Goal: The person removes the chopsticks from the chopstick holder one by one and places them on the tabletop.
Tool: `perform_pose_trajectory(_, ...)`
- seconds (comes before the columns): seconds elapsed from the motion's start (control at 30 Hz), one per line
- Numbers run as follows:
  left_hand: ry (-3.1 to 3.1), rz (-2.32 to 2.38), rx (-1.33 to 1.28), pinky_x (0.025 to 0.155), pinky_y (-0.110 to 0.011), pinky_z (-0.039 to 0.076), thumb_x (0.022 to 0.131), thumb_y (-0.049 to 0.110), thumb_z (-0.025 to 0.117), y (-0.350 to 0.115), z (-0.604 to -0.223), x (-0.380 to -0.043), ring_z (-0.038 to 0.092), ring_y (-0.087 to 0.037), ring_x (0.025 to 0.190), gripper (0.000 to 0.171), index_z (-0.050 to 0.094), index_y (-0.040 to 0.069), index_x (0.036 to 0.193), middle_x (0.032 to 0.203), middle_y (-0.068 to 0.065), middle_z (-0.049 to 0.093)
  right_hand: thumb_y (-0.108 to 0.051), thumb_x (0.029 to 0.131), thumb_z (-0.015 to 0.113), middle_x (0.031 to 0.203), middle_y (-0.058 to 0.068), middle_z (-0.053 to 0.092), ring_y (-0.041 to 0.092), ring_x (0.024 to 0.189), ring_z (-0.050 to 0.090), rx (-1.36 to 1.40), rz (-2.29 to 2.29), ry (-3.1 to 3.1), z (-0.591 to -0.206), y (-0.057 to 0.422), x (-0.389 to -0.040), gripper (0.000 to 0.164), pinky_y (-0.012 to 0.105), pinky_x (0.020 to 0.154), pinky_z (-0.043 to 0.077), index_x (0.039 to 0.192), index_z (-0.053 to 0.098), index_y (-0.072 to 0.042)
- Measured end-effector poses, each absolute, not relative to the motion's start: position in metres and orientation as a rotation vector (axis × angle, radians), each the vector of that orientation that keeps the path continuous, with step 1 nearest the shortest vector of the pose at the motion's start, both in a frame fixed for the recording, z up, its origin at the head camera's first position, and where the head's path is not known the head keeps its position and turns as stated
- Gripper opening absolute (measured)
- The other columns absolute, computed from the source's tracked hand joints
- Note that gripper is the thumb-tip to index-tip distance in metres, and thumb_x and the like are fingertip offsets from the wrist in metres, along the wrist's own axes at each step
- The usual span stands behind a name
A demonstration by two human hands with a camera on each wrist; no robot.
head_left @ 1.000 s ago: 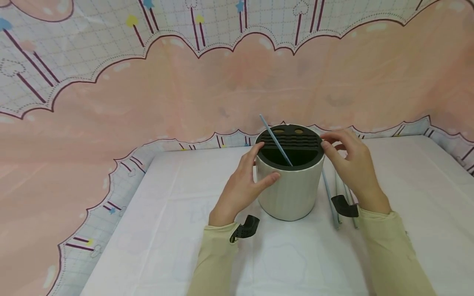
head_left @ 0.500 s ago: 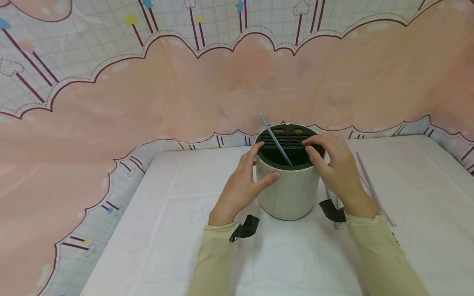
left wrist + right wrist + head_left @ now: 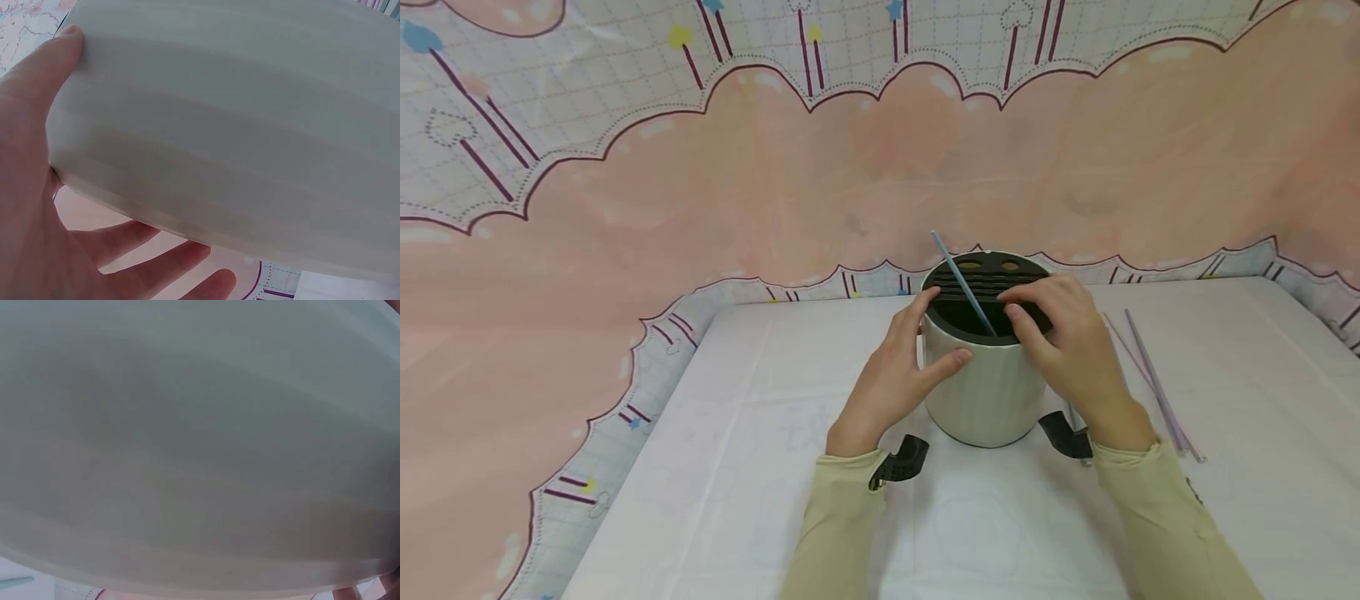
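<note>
A round white holder [image 3: 981, 392], like a knife block, stands on the table with a dark slotted lid [image 3: 988, 275] in its mouth. A thin blue stick [image 3: 958, 275] leans out of the lid's large front opening. My left hand [image 3: 891, 362] grips the holder's left side, thumb on the front wall and index finger at the rim. In the left wrist view its other fingers [image 3: 150, 265] spread along the white wall. My right hand [image 3: 1063, 350] reaches over the right rim, thumb and index fingertips pinching the lid's crossbar. The holder's wall fills most of the right wrist view.
Thin purple and pink sticks [image 3: 1153, 379] lie on the white tabletop [image 3: 760, 467] right of the holder. Another pale stick is partly hidden under my right wrist. A patterned peach cloth [image 3: 850, 183] hangs behind the table.
My right hand has moved left from the holder's right rim onto the lid's crossbar, uncovering the purple and pink sticks. My left hand keeps its grip, and the blue stick leans as before.
</note>
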State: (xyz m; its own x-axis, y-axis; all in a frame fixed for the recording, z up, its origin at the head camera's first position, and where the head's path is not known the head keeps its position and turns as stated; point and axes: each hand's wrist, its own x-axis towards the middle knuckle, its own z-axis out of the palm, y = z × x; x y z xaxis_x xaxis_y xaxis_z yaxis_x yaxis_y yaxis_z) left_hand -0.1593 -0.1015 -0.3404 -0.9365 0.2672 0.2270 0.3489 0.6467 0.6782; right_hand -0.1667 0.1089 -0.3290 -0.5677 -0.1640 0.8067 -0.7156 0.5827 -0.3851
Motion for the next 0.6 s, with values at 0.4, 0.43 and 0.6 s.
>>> perform_pose_trajectory(0.4,-2.753,-1.149,-0.507,0.08,-0.042,0.043,0.072,0.073,0.046,-0.1039,-0.3444,-0.1562,0.04,-0.01,0.114,0.077,0.004,0.055,0.133,0.14,0.012,0.022,-0.01,0.086,0.057,0.082,-0.002,0.059,0.02,0.095,0.044,0.718,0.883,-2.125,-0.3305,0.1061,-0.1619,0.011,0.039,0.081,0.033,0.09,0.067,-0.012)
perform_pose_trajectory(0.43,-2.755,-1.149,-0.505,0.08,-0.042,0.043,0.071,0.073,0.046,-0.1039,-0.3448,-0.1562,0.04,-0.01,0.114,0.077,0.004,0.055,0.133,0.14,0.012,0.022,-0.01,0.086,0.057,0.084,0.0,0.059,0.02,0.096,0.044,0.725,0.875,-2.126,-0.3306,0.1058,-0.1618,0.012,0.04,0.083,0.033,0.09,0.068,-0.011)
perform_pose_trajectory(0.6,-2.76,-1.153,-0.515,0.081,-0.043,0.042,0.072,0.071,0.047,-0.1032,-0.3461,-0.156,0.04,-0.012,0.116,0.077,0.004,0.054,0.134,0.141,0.011,0.022,-0.014,0.09,0.051,0.099,0.006,0.061,0.022,0.107,0.045,0.727,0.821,-2.19,-0.3305,0.1044,-0.1586,0.018,0.044,0.099,0.021,0.092,0.069,-0.01)
